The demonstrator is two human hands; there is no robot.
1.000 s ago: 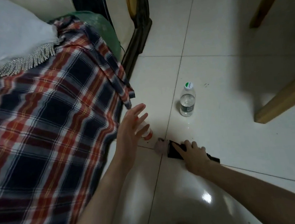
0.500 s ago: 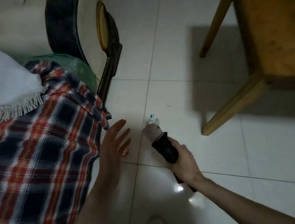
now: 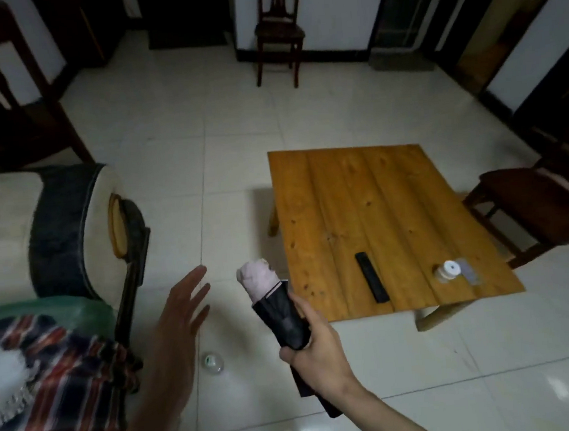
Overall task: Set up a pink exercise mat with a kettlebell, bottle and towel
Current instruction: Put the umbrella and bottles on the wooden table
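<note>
My right hand (image 3: 317, 353) grips a rolled pink mat (image 3: 258, 280) inside a black sleeve (image 3: 282, 318), holding it up above the floor with the pink end pointing away from me. To its left, my left hand (image 3: 179, 331) hovers in the air with straight, spread fingers and holds nothing. On the white tiles below and between the two hands stands a clear water bottle (image 3: 213, 361) with a green-marked cap. No kettlebell or towel shows.
A low wooden table (image 3: 372, 207) stands right of my hands, bearing a black remote (image 3: 372, 281) and a small white-capped jar (image 3: 448, 270). A sofa (image 3: 54, 232) with a plaid blanket (image 3: 54, 390) fills the left. Dark wooden chairs (image 3: 277, 33) stand at the back and right.
My right hand picked the rolled mat off the floor and raised it. My view rose from the floor to the room. The bottle now lies low between my hands.
</note>
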